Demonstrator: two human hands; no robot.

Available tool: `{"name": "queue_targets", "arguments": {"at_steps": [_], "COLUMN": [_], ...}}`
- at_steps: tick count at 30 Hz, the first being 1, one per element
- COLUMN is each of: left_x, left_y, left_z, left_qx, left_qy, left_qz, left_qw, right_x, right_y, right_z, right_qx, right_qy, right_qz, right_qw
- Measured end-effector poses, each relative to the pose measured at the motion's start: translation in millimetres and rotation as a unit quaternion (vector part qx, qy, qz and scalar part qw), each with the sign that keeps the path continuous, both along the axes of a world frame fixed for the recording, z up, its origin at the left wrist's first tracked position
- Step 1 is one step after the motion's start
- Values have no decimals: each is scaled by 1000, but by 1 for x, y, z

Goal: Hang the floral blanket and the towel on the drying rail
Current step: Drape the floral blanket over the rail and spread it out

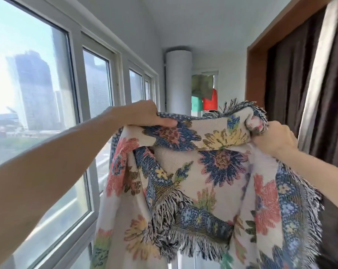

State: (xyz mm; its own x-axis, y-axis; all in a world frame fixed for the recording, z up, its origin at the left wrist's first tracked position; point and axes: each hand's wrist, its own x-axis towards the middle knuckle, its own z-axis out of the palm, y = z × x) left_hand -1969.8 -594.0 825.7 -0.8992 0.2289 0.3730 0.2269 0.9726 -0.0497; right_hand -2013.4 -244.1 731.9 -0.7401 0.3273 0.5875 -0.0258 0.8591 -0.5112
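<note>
1. I am seeing the row of windows point(38, 98) taking up the left side of the frame, with hazy towers showing through the glass.
2. The floral blanket point(212, 171) is filling the lower centre and lower right; it is being held up at its top edge and is hanging down in folds, with its fringe bunching at the centre bottom and trailing down the right edge.
3. A dark curtain point(300, 84) is hanging inside a wooden frame along the right side.
4. A white cylinder point(178, 82) is standing upright at the centre, behind the blanket's top edge.
5. Green and red cloths point(204, 94) are hanging just right of the cylinder, in the background.
6. The left hand point(144, 115) is gripping the blanket's top edge at centre left, thumb lying over the cloth.
7. The right hand point(272, 138) is clenching a bunched, fringed corner of the blanket at centre right.
8. I cannot make out the drying rail or a towel with any certainty.
</note>
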Motion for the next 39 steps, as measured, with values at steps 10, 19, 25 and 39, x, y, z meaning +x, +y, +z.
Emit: {"name": "queue_targets", "arguments": {"at_steps": [10, 19, 25, 39], "left_x": [-111, -75, -49, -18], "left_y": [45, 0, -15, -15], "left_z": [-94, -152, -175, -187], "left_qx": [71, 402, 461, 368], "left_qy": [-44, -126, -192, 27], "left_qz": [-69, -126, -127, -78], "left_qw": [994, 898, 857, 926], "right_x": [-57, -54, -13, -7], "right_y": [30, -65, -144, -150], "right_z": [-114, -159, -120, -135], "right_qx": [108, -143, -232, -242], "right_qy": [-346, -279, -190, -143], "right_qz": [-47, 267, 474, 422], "right_qw": [931, 911, 828, 862]}}
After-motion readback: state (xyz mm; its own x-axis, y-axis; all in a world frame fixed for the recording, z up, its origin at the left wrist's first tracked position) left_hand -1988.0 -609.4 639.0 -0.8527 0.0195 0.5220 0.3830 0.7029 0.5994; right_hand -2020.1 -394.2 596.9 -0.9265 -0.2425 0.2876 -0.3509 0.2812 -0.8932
